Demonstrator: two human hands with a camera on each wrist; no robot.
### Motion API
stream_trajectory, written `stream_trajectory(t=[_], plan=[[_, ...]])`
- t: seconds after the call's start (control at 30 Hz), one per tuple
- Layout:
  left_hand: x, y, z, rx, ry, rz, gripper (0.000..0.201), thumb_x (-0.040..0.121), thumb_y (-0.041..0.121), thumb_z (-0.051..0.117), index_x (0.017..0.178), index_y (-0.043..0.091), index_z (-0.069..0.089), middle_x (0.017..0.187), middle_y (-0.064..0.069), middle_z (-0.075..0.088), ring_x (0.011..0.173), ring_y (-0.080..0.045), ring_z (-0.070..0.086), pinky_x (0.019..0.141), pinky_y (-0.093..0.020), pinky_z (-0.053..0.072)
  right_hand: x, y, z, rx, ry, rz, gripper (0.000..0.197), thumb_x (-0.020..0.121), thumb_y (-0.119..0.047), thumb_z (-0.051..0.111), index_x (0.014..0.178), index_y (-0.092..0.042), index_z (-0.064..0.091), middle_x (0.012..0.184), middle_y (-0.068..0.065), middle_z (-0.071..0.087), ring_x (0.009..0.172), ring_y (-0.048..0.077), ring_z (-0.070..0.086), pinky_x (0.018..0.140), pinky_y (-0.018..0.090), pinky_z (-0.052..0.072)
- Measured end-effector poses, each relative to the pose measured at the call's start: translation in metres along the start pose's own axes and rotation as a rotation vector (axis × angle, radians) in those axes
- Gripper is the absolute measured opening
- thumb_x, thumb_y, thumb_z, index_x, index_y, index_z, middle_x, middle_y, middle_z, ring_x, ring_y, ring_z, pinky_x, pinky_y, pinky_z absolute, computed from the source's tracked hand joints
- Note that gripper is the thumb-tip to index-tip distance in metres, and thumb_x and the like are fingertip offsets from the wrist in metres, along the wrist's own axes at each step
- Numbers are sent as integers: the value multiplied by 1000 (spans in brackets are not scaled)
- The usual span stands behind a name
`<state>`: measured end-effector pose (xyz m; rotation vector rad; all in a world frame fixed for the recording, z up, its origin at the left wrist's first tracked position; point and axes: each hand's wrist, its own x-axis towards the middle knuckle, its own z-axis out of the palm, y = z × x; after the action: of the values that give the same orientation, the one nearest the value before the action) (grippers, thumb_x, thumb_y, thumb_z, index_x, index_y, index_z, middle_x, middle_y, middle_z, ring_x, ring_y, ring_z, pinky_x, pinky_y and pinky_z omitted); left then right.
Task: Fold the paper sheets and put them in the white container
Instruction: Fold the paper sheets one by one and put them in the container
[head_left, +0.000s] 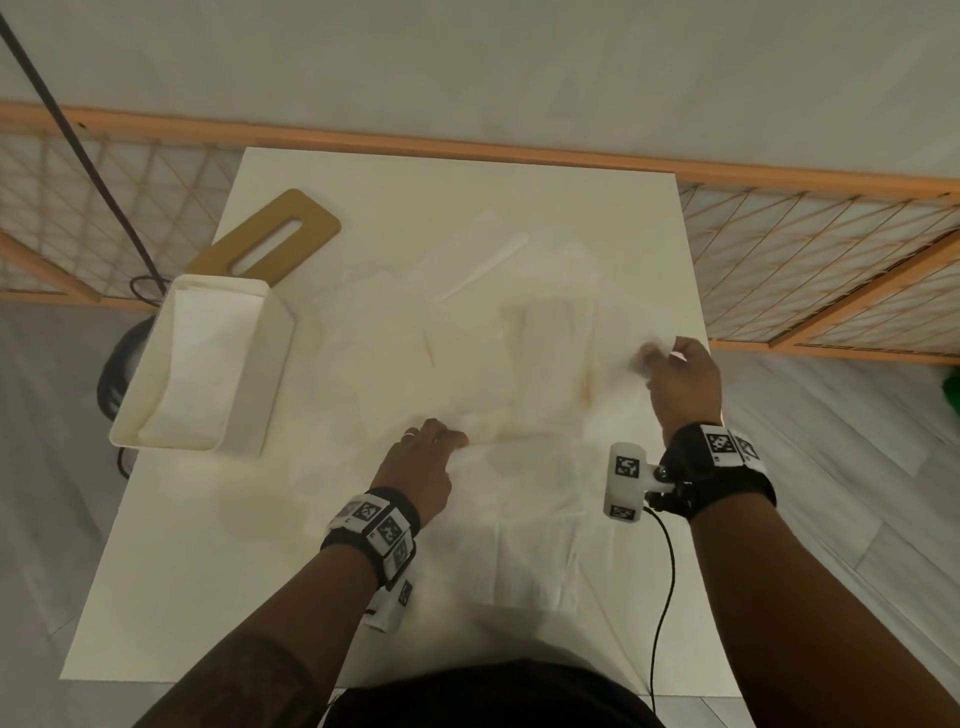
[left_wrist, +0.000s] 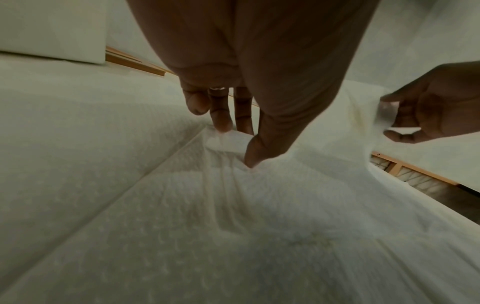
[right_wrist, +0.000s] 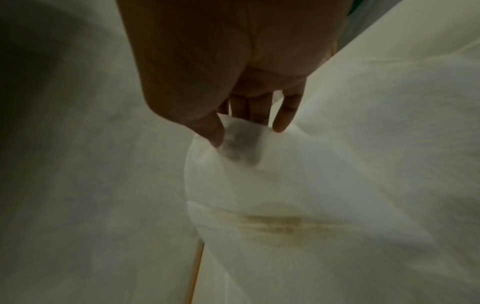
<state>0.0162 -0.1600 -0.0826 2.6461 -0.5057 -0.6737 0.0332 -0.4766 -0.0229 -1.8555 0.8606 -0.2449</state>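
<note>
A thin paper sheet is pinched at its near edge between the thumb and fingers of the left hand, and at its far right corner by the right hand, where the corner is lifted. The sheet is spread over the middle of the white table. The white container, with folded paper inside, stands at the table's left edge, a tan slotted board behind it.

Paper sheet: thin, white, translucent, brownish stain, spread rumpled over desk, near and right corners lifted. White container: rectangular, open-topped, tilted at desk's left edge, folded white sheet lying inside.
</note>
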Motion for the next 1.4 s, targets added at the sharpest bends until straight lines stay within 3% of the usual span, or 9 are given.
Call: stream_trajectory(t=[0.37,0.47,0.57,0.67,0.77,0.87,1.0,1.17,1.4], plan=[[18,52,-93,-491,268,77,127,65,49,91,159,33,8,166,5,17,149,-15,17,118,-38,21,-36,-86,19,-283,-792,-419,6,97,-25,66,101,-25,71,98,-13,71,87,-2,62,71,2,40],[25,59,-124,-596,99,137,100,59,46,93,146,39,43,147,8,51,134,-12,48,114,-42,40,-43,-108,21,-233,-949,-372,7,97,-23,66,101,-21,72,99,-4,74,85,3,67,75,10,49],[23,55,-137,-646,47,98,50,67,46,88,108,22,73,103,2,76,99,-17,71,94,-51,55,-40,-120,17,-90,-870,-343,15,99,-27,64,105,-15,72,106,3,74,89,5,67,80,20,52],[16,42,-132,-915,120,21,43,75,43,86,107,16,76,103,-2,78,99,-21,73,98,-50,55,-30,-106,12,62,-615,-184,38,100,-55,52,111,-25,73,120,-3,71,110,6,65,99,30,48],[11,27,-119,-1192,142,-118,62,67,48,92,113,10,74,110,-11,76,106,-33,71,100,-59,52,-37,-81,11,321,-786,279,80,91,-81,26,127,-21,66,128,10,69,120,28,66,105,52,49],[7,19,-109,-1279,129,-140,47,75,36,88,112,10,75,113,-15,75,109,-39,69,95,-55,56,-63,-62,14,411,-895,496,70,95,-72,32,119,-19,71,123,14,71,108,29,71,84,43,61],[2,10,-102,-1213,82,-102,27,91,21,75,118,16,75,116,-10,74,113,-33,68,93,-47,57,-67,-39,22,385,-916,473,53,96,-48,65,131,-8,66,139,23,58,129,47,53,114,60,37],[1,1,-101,-1168,99,-106,38,84,30,80,119,18,74,116,-7,75,112,-28,69,103,-55,51,-57,-38,21,378,-939,505,86,84,-72,61,134,-3,62,141,25,56,129,46,52,117,56,33],[5,-6,-99,-1177,52,-142,37,82,27,83,114,13,73,113,-12,75,108,-37,69,101,-55,52,-43,-29,21,269,-926,382,53,83,-12,75,133,-2,60,127,17,69,120,33,65,108,44,49]])
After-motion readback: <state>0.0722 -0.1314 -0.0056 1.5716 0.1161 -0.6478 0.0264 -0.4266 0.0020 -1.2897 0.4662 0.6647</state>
